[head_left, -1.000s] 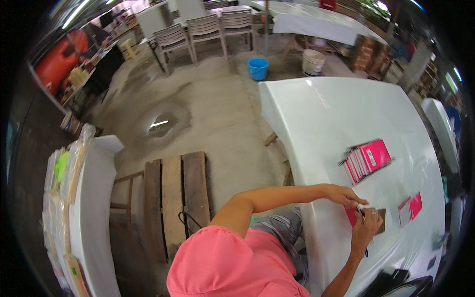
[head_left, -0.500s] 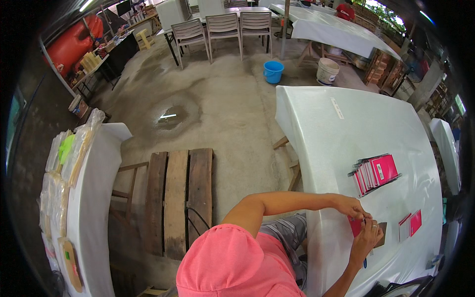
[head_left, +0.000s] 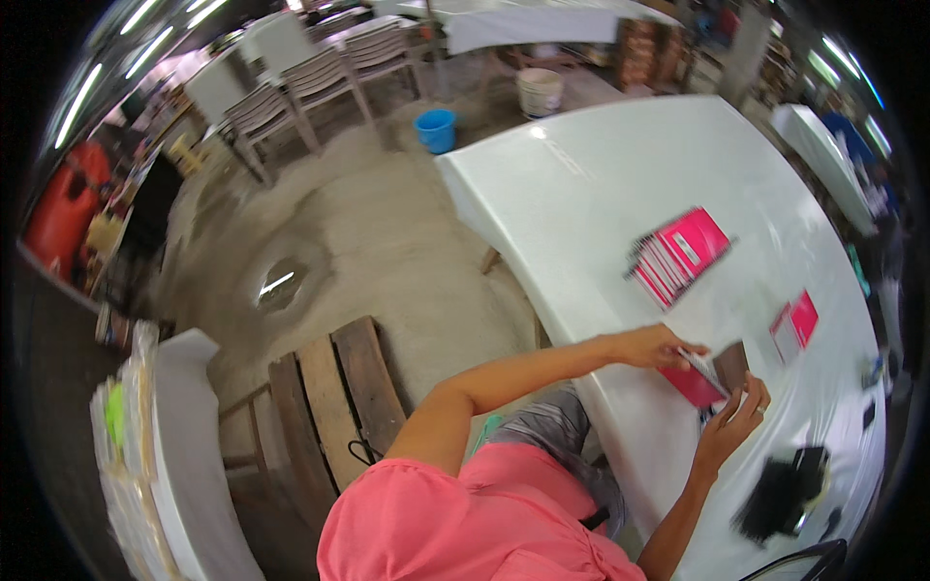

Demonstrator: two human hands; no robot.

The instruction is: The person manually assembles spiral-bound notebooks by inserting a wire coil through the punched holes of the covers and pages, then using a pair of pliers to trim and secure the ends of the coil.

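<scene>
An opened notebook with a pink cover (head_left: 694, 386) and a brown back board (head_left: 731, 366) is between my hands at the table's near side, its white pages tilted up. My left hand (head_left: 656, 346) is closed at the far left edge, thumb and fingers on the pages. My right hand (head_left: 736, 418) grips the lower edge of the brown board, fingers bent around it. Beyond them lies a fanned stack of pink spiral notebooks (head_left: 683, 254). A smaller pair of pink booklets (head_left: 794, 325) lies to the right.
Black wire spirals (head_left: 777, 496) lie in a heap on the white-covered table (head_left: 581, 223), near right. A wooden slatted bench (head_left: 334, 407) stands to the left, beside another table with plastic-wrapped bundles (head_left: 126, 455). A blue bucket (head_left: 436, 132) and a white pail (head_left: 540, 94) stand farther off.
My view has swung to the right. My hands, close together before, have moved apart, and the notebook between them is now opened, with its pages and brown board raised.
</scene>
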